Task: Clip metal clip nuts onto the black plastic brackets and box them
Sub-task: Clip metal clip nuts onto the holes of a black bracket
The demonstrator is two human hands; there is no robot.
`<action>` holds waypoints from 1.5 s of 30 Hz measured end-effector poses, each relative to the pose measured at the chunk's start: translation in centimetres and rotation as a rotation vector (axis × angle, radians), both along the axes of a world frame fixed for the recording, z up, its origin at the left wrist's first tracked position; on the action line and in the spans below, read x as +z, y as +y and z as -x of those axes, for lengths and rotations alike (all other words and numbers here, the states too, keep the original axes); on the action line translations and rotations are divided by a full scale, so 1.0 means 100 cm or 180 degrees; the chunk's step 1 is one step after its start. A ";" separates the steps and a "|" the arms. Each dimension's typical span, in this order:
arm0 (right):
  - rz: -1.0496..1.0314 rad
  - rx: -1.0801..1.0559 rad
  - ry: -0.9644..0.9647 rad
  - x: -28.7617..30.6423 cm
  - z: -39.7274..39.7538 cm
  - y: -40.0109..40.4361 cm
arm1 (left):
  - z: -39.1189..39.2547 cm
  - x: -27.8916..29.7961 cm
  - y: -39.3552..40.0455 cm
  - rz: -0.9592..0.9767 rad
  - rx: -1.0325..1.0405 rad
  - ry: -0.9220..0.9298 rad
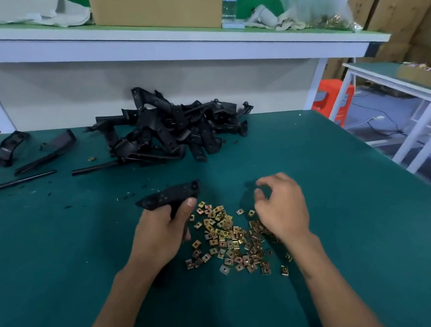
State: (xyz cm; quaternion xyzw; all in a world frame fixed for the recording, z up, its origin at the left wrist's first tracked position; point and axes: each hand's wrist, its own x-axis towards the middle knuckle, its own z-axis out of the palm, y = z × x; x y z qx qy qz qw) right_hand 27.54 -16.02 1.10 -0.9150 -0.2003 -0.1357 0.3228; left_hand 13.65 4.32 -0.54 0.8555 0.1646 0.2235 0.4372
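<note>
While the green table (354,227) is filling the frame and the bracket pile (166,131) is lying at upper centre, we are gripping one black bracket (169,196) in our left hand (160,231) at centre, our right hand (283,206) curling over the clip nuts (227,238), pinching something we cannot make out.

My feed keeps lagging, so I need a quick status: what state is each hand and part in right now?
left hand: grips one black bracket, lifted off the mat
right hand: fingers curled above the clip nuts; whether it holds one, cannot tell
clip nuts: loose, scattered on the green mat
bracket pile: heaped at the mat's far edge
cardboard box: on the shelf
</note>
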 end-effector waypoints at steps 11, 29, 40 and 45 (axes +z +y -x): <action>0.0556 -0.0041 0.0590 -0.019 -0.034 -0.003 | -0.005 -0.003 -0.008 -0.2307 0.0296 0.0722; -0.2709 0.1110 0.1997 -0.004 0.038 0.054 | 0.000 -0.002 -0.031 -0.2720 0.0689 0.0792; -0.3437 0.1244 0.2141 0.002 0.039 0.049 | 0.002 -0.003 -0.040 -0.3023 0.0757 0.0748; -0.2983 0.1210 0.2007 0.000 0.040 0.048 | 0.002 -0.005 -0.041 -0.3042 0.0785 0.0746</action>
